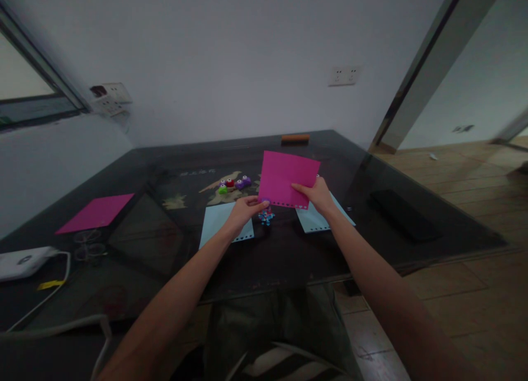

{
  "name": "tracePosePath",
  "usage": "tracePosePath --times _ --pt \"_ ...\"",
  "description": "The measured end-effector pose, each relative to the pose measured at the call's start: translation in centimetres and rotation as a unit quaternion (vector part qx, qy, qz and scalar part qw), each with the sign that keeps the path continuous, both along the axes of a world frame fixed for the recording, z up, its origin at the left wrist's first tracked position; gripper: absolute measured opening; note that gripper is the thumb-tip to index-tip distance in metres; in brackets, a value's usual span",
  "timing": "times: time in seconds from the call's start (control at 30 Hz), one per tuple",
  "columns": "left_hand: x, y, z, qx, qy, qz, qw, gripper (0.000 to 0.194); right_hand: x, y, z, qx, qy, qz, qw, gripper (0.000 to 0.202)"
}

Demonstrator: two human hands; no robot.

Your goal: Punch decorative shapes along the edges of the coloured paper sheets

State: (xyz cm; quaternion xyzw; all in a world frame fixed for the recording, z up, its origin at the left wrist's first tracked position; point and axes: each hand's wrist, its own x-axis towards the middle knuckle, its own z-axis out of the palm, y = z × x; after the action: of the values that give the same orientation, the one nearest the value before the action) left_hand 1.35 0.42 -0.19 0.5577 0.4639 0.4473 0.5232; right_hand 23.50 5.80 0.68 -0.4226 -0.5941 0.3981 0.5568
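A pink sheet with a row of holes along its lower edge is held up over the middle of the dark table. My right hand grips it at its right side, thumb on the front. My left hand pinches at the sheet's lower left corner, where a small purple thing shows by the fingertips. Just below that corner is a small blue and red piece. Pale blue sheets lie on the table, one under my left hand and one under my right hand.
Several small purple, red and green pieces with eyes sit beyond my left hand. Another pink sheet, glasses and a white device are at left. A black object lies right, a brown bar at the back.
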Motion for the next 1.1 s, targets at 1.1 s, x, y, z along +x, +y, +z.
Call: tracePosePath --times 1.1 --pt "-1.9 0.5 0.8 0.104 0.226 -0.083 0.965 0.052 0.5 0.5 -0.1 -0.005 0.054 -0.038 0.998 0.039"
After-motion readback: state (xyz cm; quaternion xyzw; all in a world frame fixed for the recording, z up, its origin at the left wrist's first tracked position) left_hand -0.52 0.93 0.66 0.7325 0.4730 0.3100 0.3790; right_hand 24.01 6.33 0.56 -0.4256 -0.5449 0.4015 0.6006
